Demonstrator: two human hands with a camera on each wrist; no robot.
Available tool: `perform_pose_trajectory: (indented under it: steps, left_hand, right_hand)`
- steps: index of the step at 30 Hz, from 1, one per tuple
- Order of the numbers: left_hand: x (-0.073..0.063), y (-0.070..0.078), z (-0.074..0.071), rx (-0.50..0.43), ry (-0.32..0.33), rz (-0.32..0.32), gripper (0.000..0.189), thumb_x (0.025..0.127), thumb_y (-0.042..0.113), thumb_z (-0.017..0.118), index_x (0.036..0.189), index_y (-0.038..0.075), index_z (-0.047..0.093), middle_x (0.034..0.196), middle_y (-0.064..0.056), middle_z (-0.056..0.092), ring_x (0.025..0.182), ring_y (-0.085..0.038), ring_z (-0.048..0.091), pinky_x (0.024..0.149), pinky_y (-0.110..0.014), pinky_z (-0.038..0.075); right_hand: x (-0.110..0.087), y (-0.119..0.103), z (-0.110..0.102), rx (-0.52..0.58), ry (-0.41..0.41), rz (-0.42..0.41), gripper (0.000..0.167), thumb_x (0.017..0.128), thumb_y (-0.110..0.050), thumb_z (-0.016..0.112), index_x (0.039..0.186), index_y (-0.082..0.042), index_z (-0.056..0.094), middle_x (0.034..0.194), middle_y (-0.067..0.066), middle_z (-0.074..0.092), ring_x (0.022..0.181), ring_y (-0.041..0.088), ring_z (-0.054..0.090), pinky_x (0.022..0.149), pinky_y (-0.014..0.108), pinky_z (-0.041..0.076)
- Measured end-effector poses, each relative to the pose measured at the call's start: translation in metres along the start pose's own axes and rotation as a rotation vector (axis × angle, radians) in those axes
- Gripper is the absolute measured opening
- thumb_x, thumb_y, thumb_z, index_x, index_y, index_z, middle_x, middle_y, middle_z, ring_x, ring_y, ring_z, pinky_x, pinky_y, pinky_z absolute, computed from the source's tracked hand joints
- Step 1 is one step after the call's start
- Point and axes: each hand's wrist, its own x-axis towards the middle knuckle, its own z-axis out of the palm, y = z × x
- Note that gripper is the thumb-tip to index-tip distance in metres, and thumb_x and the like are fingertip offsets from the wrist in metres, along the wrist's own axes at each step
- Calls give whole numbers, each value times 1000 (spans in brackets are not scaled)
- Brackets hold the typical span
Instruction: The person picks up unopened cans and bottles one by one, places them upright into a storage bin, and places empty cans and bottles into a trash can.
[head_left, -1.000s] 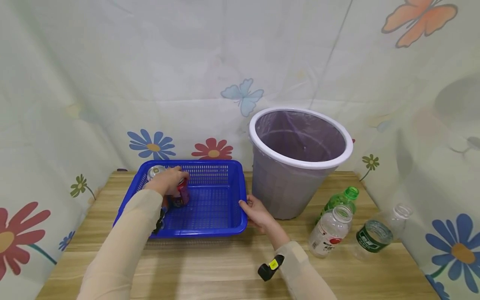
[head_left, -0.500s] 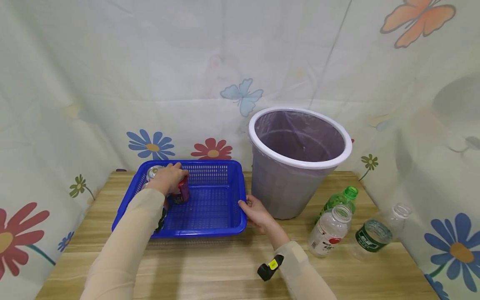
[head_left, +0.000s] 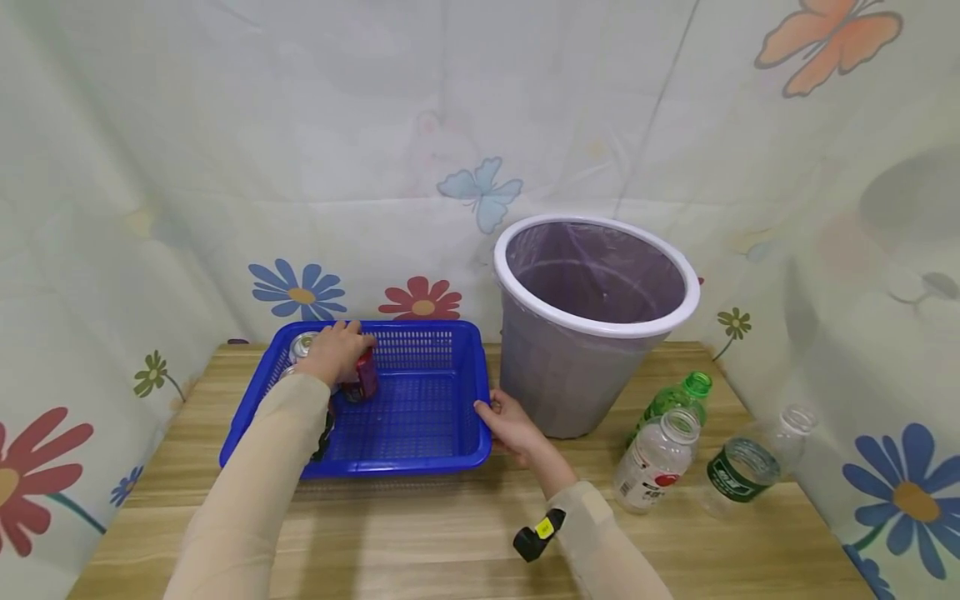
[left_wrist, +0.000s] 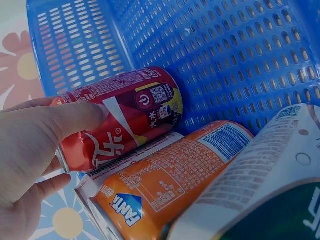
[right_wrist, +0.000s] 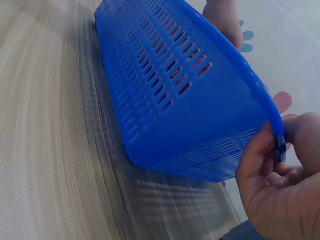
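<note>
In the blue plastic basket (head_left: 405, 465), my left hand (head_left: 335, 354) grips a red soda can (left_wrist: 125, 117) near its top, thumb on one side. The can stands close to the basket's back wall. Beside it are an orange Fanta can (left_wrist: 175, 180) and a white and green container (left_wrist: 260, 185), partly cut off in the left wrist view. A silver can top (head_left: 303, 343) shows behind my left hand. At the basket's right end, my right hand (head_left: 513, 425) pinches the rim (right_wrist: 270, 107) between thumb and curled fingers.
A grey bin (head_left: 570, 375) with a white rim and a purple liner stands right of the basket. Farther right are a green bottle (head_left: 678, 400), a clear bottle with a white label (head_left: 656, 462) and a clear bottle with a green label (head_left: 750, 467). Floral cloth hangs behind the wooden table (head_left: 435, 542).
My left hand, with the red can, has shifted slightly toward the back of the basket. My right hand keeps its hold on the rim. The whole head view drifts slightly.
</note>
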Motion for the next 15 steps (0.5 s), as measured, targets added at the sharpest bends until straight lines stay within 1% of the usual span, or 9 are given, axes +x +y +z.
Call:
perform_pose_trajectory:
  steps: [3,6,9,15]
  left_hand:
    - [3,-2,2,-30,8,-12,58,72,16,77,125,12,56,120,-20,50,115,-40,44,102,-54,33]
    - [3,-3,3,-54,9,-20,58,72,16,77,125,12,55,121,-21,50,114,-41,43,101,-55,34]
    - [3,-3,2,-64,12,-19,58,72,17,77,125,11,55,121,-22,50,114,-42,44,100,-56,35]
    - [4,-3,1,-70,18,-15,59,71,19,78,125,11,55,122,-23,49,114,-43,42,99,-57,35]
  right_hand:
    - [-1,-1,0,3,-1,-1,20,94,-14,47,108,0,43,104,23,61,76,22,66,70,46,55]
    - [-1,-1,1,-2,-1,0,21,94,-15,48,108,0,43,98,16,64,75,22,65,68,43,56]
    - [-1,-1,0,-5,0,3,22,94,-15,49,108,0,43,95,12,65,76,22,65,66,40,57]
    - [-2,-2,0,7,-2,1,22,94,-14,49,108,1,43,97,16,64,75,21,65,64,38,57]
